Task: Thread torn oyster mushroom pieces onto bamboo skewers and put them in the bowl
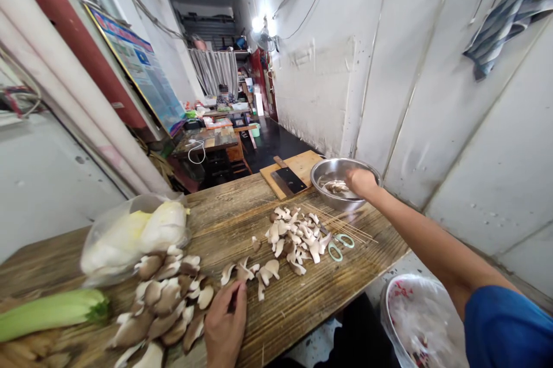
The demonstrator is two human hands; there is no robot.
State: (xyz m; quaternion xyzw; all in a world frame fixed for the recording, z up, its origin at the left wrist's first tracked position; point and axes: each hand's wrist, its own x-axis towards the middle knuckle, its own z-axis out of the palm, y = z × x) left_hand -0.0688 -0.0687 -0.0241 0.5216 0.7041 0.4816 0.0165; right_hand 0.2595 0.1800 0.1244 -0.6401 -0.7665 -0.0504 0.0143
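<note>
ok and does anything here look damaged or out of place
Yes, the white wall looks damaged: its surface is patchy and flaking. On the table, the green-handled scissors lie right against the mushroom pieces, which looks slightly untidy.

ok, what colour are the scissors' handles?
Pale green: the scissors' handles show best in the head view.

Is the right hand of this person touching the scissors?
No, the right hand is at the bowl, and the scissors lie apart from it on the table.
</note>
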